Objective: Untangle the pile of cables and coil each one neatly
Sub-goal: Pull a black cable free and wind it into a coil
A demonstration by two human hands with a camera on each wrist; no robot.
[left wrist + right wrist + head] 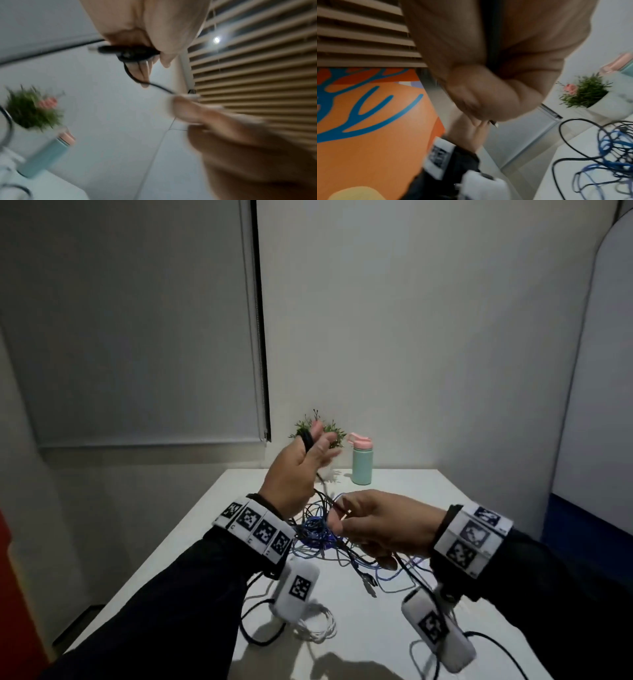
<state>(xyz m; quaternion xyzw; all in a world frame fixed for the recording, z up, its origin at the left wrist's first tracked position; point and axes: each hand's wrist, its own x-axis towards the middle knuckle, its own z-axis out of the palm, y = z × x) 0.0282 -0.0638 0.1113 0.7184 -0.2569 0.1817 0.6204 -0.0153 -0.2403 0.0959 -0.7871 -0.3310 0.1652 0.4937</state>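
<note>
1. While the left hand [294, 470] is raised above the worktop [445, 508] with its grip closed round the plug end of a black cable [130, 52], the right hand [380, 525] pinches a strand of the same tangle lower down, just over the pile of cables [322, 535].
2. That pile, black and blue strands knotted together, lies mid-worktop; a white coil [315, 625] sits apart near the front edge.
3. Risk, as I judge it: pulling the black cable upward while it is threaded through the blue loops could tighten the knot, or drag the whole pile along.
4. A sideways sweep of the raised hand could knock the bottle [361, 463] or the potted plant [329, 433], both standing near the back wall, close behind the left hand.
5. Loose strands trail toward the front edge and may slide off if tugged.
6. Open room lies to the right of the pile and at the front centre; the left edge is close beside the left forearm.
</note>
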